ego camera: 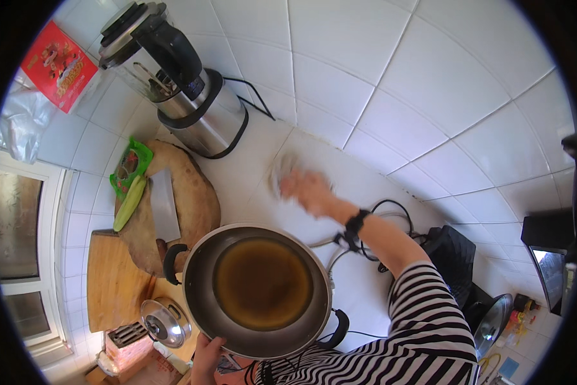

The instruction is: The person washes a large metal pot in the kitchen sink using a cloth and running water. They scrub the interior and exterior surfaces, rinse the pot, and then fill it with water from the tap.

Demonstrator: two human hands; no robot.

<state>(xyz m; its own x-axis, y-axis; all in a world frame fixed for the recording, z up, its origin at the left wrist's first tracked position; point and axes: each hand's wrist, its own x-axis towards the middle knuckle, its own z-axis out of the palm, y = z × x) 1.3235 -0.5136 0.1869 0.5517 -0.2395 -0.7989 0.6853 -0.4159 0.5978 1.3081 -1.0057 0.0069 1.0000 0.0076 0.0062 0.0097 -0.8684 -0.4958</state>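
Observation:
My left hand [208, 353] grips the lower-left rim of a large dark two-handled pan [199, 313]. Brown liquid [263, 284] covers the pan's bottom. Across the white countertop [245, 175], my right hand [310, 188] is blurred by motion, with a dark band at its wrist. Its fingers press on a pale, blurred thing [279, 175] that looks like a cloth; its exact kind cannot be made out. Left of the pan lies a thick round wooden chopping board [199, 197], bearing a cleaver [164, 204] with its blade flat.
A jug blender [204, 115] stands against the tiled wall. A pale green cucumber-like vegetable [130, 203] and a green packet [132, 163] lie at the chopping board's left edge. Black cables [404, 207] run beside my right forearm. A lidded pot [165, 322] sits at lower left.

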